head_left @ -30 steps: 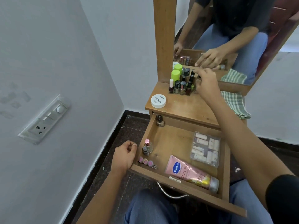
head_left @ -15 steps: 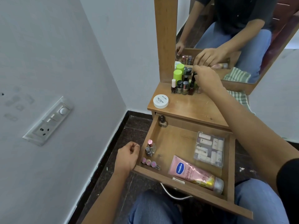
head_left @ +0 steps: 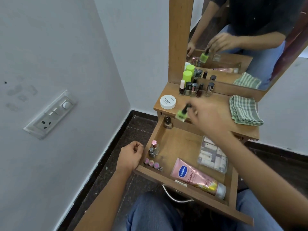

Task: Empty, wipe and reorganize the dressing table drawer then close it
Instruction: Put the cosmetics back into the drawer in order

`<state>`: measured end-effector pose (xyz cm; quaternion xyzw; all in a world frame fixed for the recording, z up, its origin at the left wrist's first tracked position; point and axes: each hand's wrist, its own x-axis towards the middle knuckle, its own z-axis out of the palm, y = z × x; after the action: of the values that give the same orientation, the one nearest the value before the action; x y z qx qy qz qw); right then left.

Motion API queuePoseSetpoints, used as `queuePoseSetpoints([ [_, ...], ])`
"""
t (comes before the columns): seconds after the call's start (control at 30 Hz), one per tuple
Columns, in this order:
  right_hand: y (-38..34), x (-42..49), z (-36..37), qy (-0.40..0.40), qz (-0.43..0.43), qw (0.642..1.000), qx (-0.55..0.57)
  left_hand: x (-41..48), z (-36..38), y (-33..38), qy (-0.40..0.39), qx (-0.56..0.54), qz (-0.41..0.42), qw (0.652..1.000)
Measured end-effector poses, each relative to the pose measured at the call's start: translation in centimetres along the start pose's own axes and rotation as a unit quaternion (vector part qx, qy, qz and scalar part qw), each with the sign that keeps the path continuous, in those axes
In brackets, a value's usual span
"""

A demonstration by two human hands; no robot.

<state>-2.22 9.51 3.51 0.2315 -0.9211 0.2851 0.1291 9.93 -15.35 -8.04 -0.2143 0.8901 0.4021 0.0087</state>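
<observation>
Above the open wooden drawer (head_left: 186, 147) we hold a small green nail polish bottle with a black cap (head_left: 183, 113). Our right hand (head_left: 208, 119) has its fingers (head_left: 191, 112) closed on the cap, and the bottle hangs tilted and blurry, just over the back edge of the drawer. Our left hand (head_left: 131, 155) is curled into a loose fist, pressed against the drawer's left side. It holds nothing that we can see.

We think this is the putting-back step. The drawer already has some things in it: a pink lotion tube (head_left: 196, 177) lying at the front, a clear plastic box (head_left: 213, 155) on the right, and little pink bottles (head_left: 153, 154) standing along the left wall. More little bottles (head_left: 193, 89) wait in a row on the wooden surface (head_left: 216, 107) by the mirror, near a round white tub (head_left: 168, 101) and a folded green striped cloth (head_left: 245, 110).

Next we need to bring the green bottle down gently and stand it upright in a free spot, likely beside the other small bottles, without knocking them.

Half a second ago our right hand was up at the row of bottles by the mirror. Now it has pulled back toward us with the green bottle. Our left hand has hardly moved.
</observation>
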Motion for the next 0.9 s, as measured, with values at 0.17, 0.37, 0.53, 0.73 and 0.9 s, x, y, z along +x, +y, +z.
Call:
queuePoseSetpoints([
  [0.17,1.8,-3.7,6.8,-0.08,0.069,0.994,-0.016,-0.1,-0.1,0.2,-0.002,-0.002,-0.002,1.0],
  [0.37,3.1,-4.3,9.9,-0.111,0.107,0.987,-0.049,0.0,0.0,0.2,-0.001,0.011,-0.002,1.0],
  [0.53,3.4,-4.1,10.8,-0.098,0.113,0.988,-0.027,0.0,0.0,0.0,-0.006,0.009,0.001,1.0],
  [0.73,4.5,-5.6,12.6,-0.043,0.192,0.976,0.089,0.0,0.0,0.1,-0.003,0.006,0.001,1.0],
  [0.9,5.3,-5.2,14.4,-0.046,0.245,0.96,0.125,0.0,-0.1,0.2,-0.005,0.004,0.002,1.0],
])
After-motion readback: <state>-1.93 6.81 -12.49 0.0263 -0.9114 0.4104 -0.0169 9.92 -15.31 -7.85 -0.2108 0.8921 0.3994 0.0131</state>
